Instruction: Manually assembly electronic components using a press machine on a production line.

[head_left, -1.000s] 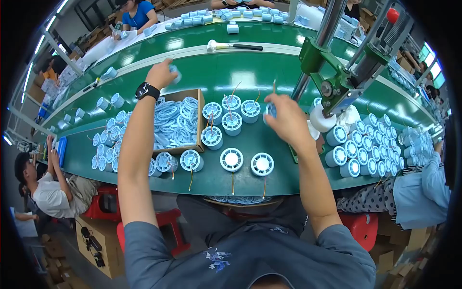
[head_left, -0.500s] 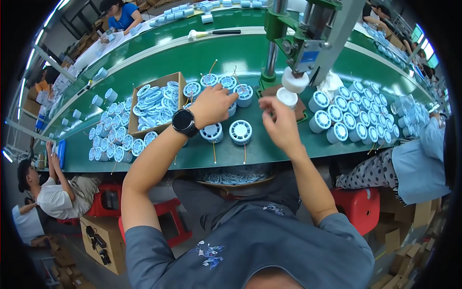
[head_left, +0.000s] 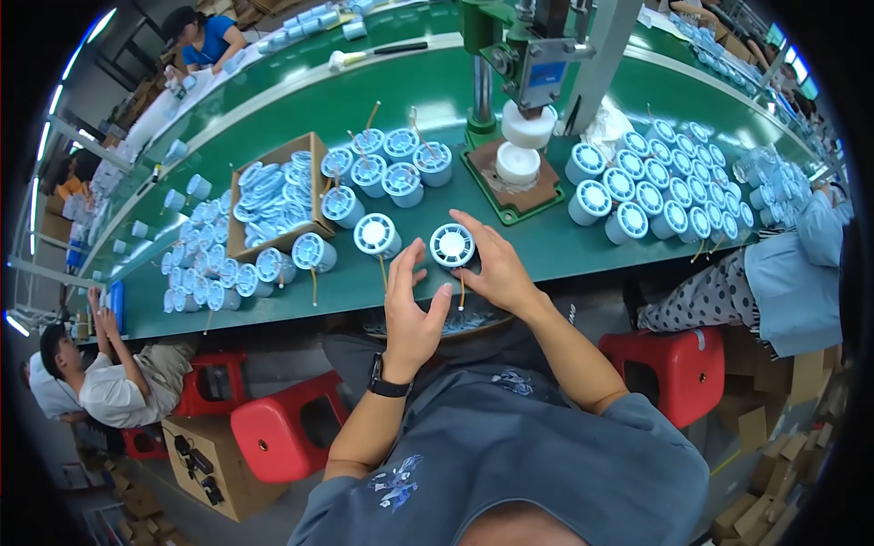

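A light-blue cylindrical housing (head_left: 452,246) with a slotted ring on top and a short orange wire stands upright near the table's front edge. My right hand (head_left: 501,270) curves round its right side, index finger behind and thumb in front, closed on it. To its front left is my left hand (head_left: 414,316), open and empty, thumb spread from the fingers. Another such housing (head_left: 376,237) stands just beyond the left hand. Back right of my hands is a green hand press (head_left: 537,77) with a white round pusher above a white round seat (head_left: 517,164).
Left of centre, a cardboard box (head_left: 320,182) holds many light-blue rings. Housings crowd around it and form a dense group (head_left: 651,196) right of the press. A hammer (head_left: 378,55) lies at the back. Red stools (head_left: 282,428) and other people flank me.
My left hand has drawn back from the housings near the box toward the front edge. My right hand has moved from beside the press seat down and left to the front housing.
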`<state>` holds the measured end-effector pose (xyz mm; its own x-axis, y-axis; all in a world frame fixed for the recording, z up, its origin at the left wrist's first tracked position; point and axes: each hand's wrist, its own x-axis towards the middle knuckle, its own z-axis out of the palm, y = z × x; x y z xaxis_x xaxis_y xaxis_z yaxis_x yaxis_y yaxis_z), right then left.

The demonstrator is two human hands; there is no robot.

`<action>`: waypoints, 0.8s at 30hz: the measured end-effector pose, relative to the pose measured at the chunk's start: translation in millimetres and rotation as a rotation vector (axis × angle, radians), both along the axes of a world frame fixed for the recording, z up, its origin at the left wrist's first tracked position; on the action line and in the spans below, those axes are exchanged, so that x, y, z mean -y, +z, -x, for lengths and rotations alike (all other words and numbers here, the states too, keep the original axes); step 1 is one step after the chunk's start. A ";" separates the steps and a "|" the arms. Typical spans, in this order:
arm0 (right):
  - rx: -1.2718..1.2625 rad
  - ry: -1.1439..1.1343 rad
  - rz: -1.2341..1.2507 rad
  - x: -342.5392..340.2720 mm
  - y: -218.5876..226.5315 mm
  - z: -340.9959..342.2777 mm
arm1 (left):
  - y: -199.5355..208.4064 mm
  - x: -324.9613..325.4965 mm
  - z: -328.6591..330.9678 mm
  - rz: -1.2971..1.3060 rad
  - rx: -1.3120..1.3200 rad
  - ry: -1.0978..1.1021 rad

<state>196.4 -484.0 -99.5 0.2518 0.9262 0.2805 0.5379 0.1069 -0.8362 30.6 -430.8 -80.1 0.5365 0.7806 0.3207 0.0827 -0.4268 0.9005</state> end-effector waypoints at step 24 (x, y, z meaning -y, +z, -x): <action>0.023 0.002 -0.098 25.8 -8.6 -24.7 | -27.5 -19.6 -39.0 0.024 -0.065 -0.225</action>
